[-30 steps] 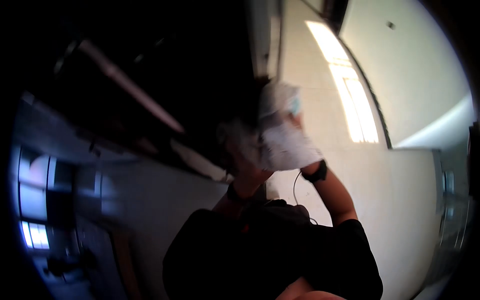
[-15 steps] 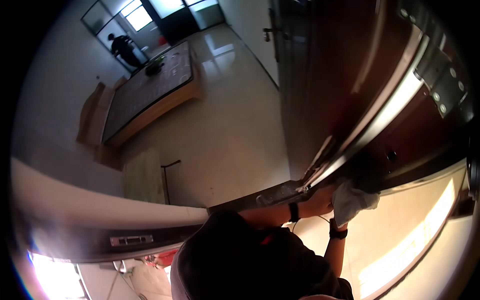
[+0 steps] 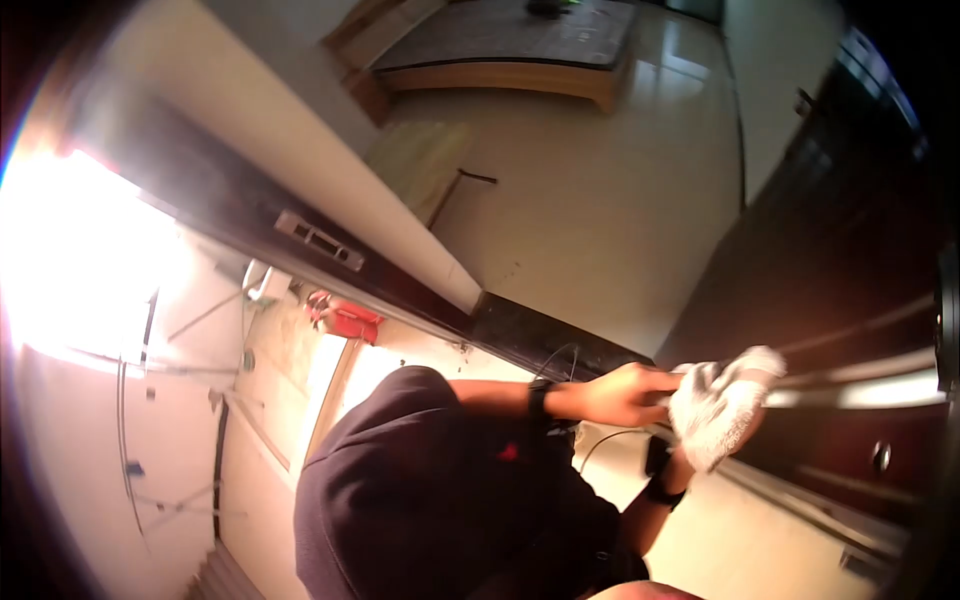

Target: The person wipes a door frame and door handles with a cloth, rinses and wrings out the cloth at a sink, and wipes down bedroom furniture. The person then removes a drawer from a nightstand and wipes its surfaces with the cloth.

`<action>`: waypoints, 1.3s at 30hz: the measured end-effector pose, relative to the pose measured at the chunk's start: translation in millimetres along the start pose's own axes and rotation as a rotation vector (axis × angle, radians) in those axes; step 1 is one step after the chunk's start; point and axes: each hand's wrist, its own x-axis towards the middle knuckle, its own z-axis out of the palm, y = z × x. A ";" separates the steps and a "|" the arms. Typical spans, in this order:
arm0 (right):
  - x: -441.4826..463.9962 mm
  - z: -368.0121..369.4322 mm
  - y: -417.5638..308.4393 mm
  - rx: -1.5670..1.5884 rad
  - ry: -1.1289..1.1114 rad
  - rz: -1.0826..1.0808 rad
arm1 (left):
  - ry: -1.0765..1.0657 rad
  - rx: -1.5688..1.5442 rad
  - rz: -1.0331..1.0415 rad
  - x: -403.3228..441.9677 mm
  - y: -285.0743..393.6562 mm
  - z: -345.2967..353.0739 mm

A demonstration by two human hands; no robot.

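A white knitted glove (image 3: 722, 415) is bunched up between my two hands in front of the dark door. My left hand (image 3: 625, 395) is bare, reaching in from the left with its fingers closed on the glove's near edge. From below comes my right hand (image 3: 684, 462), mostly covered by the glove; some skin shows along the fabric's far side, and its fingers are largely hidden. Dark bands circle both wrists. Beside the right wrist is a small dark object (image 3: 657, 455) that I cannot make out, near a thin dark cable (image 3: 608, 437).
The dark red-brown door (image 3: 820, 290) stands open at the right. A dark threshold (image 3: 550, 335) crosses the doorway, and the frame carries a metal strike plate (image 3: 320, 240). Beyond is a bed (image 3: 500, 75) on a tiled floor. Red items (image 3: 345, 318) lie at lower left.
My view has swung down and tilted, so the bed sits higher and more of the lower-left floor shows. Both hands stay at the glove, whose fabric has changed shape.
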 end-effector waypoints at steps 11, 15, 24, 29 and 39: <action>-85.7 77.8 -61.4 0.834 -1.119 0.770 | 0.250 0.023 -0.590 -169.3 -14.2 -114.5; -81.7 120.7 -97.5 0.921 -1.226 0.705 | 0.347 -0.379 -0.538 -216.4 -16.8 -148.3; -148.4 205.2 -215.0 0.909 -1.435 0.806 | 0.379 0.237 -0.662 -304.5 5.6 -219.6; -145.7 235.3 -266.1 0.729 -1.785 0.338 | 0.761 0.629 -0.398 -347.6 7.1 -213.4; -99.5 303.7 -274.1 1.140 -0.981 0.824 | 1.615 -0.312 0.410 -482.6 17.2 -254.5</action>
